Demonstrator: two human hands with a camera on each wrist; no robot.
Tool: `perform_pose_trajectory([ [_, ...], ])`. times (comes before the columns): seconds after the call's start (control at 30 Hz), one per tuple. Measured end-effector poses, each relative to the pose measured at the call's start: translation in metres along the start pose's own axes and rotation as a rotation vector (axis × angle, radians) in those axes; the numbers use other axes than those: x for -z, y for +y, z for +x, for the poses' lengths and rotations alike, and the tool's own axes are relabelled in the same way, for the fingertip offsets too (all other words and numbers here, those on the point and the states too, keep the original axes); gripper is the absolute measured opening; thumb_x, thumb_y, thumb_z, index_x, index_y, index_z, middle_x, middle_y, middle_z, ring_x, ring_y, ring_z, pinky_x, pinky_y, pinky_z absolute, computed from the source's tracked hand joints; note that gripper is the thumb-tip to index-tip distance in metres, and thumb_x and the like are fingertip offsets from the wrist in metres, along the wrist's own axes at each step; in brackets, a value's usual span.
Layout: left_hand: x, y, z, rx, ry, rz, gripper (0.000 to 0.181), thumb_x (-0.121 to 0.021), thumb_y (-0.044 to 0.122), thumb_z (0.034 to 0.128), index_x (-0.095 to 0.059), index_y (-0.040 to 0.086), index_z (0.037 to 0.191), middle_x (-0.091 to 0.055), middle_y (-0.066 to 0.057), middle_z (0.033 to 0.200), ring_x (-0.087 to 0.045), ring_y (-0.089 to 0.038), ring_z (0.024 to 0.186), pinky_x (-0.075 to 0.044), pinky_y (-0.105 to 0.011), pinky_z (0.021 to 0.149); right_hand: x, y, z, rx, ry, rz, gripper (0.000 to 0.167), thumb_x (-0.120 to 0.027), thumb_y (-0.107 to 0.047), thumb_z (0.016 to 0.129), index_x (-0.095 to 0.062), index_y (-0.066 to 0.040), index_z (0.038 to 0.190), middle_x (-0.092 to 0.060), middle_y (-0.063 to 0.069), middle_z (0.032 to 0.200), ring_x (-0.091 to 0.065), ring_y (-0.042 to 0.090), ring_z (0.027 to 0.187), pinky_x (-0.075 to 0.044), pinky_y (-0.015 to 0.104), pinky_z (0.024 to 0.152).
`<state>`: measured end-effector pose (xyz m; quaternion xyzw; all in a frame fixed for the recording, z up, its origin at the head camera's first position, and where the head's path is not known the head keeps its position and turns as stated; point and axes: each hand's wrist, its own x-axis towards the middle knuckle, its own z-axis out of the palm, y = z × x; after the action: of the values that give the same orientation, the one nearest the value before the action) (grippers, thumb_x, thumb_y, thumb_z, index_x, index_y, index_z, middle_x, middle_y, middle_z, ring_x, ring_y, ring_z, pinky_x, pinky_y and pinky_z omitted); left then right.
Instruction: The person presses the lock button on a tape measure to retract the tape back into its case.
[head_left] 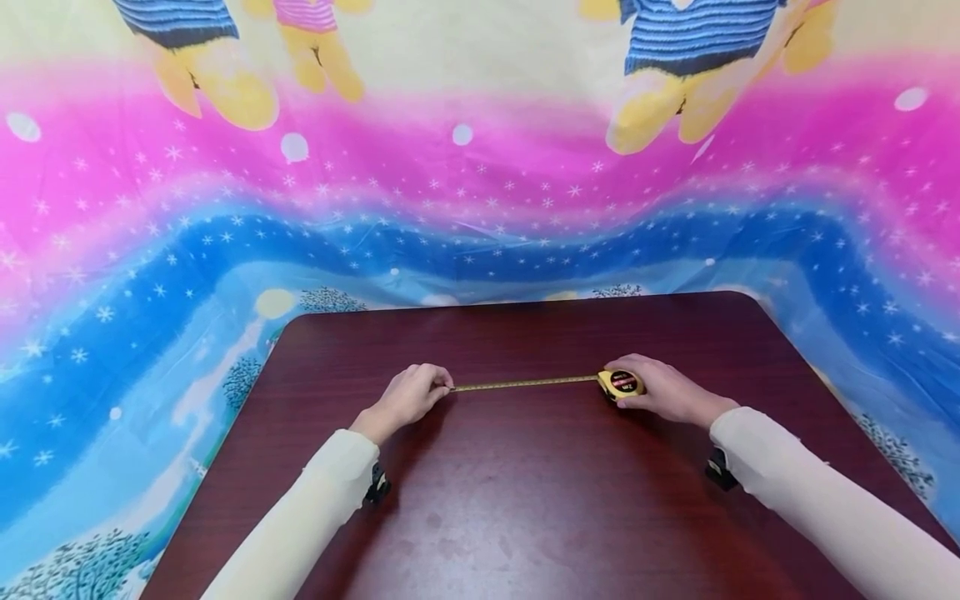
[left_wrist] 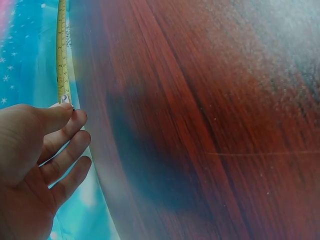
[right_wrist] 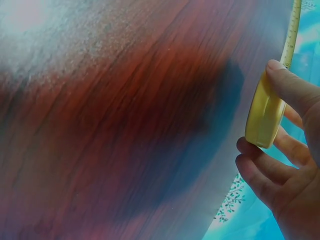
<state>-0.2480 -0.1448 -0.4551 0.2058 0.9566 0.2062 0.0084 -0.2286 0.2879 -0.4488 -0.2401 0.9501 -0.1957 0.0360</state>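
A yellow tape measure (head_left: 622,384) with a black and red round label is gripped by my right hand (head_left: 665,389), thumb on one side and fingers on the other. From its case the yellow blade (head_left: 525,383) runs out straight to the left. My left hand (head_left: 408,396) pinches the blade's metal end hook (left_wrist: 65,99) between thumb and index finger, the other fingers loosely bent. In the right wrist view the case (right_wrist: 265,115) appears edge-on within the fingers. The blade looks held above the table, its shadow not distinct.
A dark red wood-grain table (head_left: 495,483) with rounded corners lies under both hands. Behind and beside it hangs a pink and blue printed cloth (head_left: 465,183) with snowflakes and bears. Small black devices (head_left: 377,485) sit at both wrists under the white sleeves (head_left: 300,517).
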Motion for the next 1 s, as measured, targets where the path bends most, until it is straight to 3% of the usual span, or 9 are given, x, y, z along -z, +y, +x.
perform_pose_trajectory([
  [1.0,-0.0073,0.0055,0.0025,-0.009,0.010,-0.024,0.008,-0.068,0.014,0.0967,-0.075,0.018,0.096,-0.076,0.006,0.095,-0.071,-0.013,0.094,-0.056,-0.037,0.088,-0.0087,-0.0050,0.0064,0.012,0.014,0.028,0.058,-0.079,-0.021,0.088,-0.057,-0.008,0.139,-0.061,0.014,0.135,-0.058,0.032,0.122,-0.049,0.055,0.102],
])
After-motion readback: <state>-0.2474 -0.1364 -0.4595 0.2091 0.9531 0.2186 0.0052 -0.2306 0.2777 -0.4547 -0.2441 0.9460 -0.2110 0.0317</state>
